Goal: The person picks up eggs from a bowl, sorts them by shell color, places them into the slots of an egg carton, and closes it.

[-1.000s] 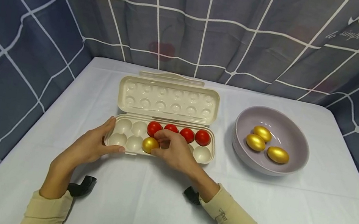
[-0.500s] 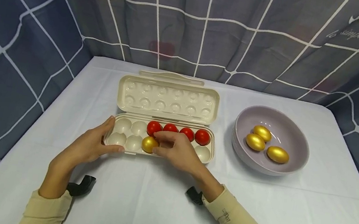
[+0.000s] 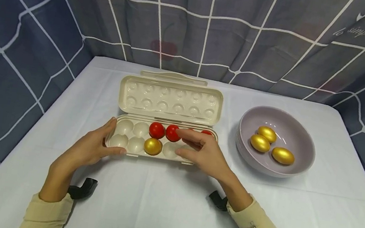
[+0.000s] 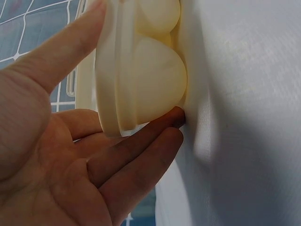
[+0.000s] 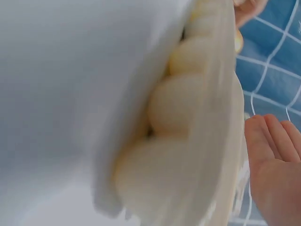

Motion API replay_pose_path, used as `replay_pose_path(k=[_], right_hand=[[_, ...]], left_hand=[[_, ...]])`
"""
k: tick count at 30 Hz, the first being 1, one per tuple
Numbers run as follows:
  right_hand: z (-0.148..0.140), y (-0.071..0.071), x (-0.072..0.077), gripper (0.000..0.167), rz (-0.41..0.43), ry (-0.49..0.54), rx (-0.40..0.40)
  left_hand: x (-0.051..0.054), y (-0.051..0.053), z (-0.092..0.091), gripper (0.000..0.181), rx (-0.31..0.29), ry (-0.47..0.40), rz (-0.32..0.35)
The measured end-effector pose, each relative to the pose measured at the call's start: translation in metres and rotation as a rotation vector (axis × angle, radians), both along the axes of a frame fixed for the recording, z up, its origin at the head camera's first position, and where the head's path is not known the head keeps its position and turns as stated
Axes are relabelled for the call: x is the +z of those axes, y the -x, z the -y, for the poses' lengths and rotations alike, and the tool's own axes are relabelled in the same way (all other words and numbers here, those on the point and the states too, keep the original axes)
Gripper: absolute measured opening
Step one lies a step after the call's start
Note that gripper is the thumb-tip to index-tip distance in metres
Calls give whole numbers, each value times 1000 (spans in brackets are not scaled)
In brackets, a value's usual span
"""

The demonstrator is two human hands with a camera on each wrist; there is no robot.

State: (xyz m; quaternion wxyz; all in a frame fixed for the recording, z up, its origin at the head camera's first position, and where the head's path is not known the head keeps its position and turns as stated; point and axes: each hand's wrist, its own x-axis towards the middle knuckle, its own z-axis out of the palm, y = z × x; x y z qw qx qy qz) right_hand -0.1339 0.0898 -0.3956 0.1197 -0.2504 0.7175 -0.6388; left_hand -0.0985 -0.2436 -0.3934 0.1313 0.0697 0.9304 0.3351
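My left hand [image 3: 92, 144] holds the left end of a cream plastic egg box [image 3: 138, 155], thumb at the front edge and fingers round the end. The left wrist view shows the thumb [image 4: 66, 47] on the rim and fingers near the base. Over the right half of the box hovers my right hand [image 3: 206, 154], fingers extended and holding nothing. A golden egg [image 3: 153, 146] sits in the front row. Glossy red egg-like things [image 3: 157, 130] fill part of the back row; my right hand partly covers those on the right.
A mauve bowl [image 3: 303, 162] with three golden eggs [image 3: 283, 156] stands to the right. The box's lid [image 3: 168, 115] lies tipped back behind the tray. White cloth [image 3: 156, 203] covers the table, and a checked curtain [image 3: 193, 33] hangs around its back and sides.
My right hand has let go of the golden egg and moved right, away from it. The egg stays in its front-row cup. My left hand keeps its place on the box.
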Motion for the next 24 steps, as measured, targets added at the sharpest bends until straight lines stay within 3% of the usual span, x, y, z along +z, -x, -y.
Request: replay_pose_path(k=[8,15,21,24], right_hand=[[-53,-3,11,48,49,20,-137],[-96,-8,19,46,-18,-21,-288],[-127,-11,22,48,-20,77,-359],[-141,-11,20,49,-40,62,-397]], left_hand=[[-1,-1,0,111,6,-9,-2],[0,0,-1,112,8,-7,-1],[-1,0,-1,111,6,-7,-4],[-1,0,-2,110,3,-5,-9]])
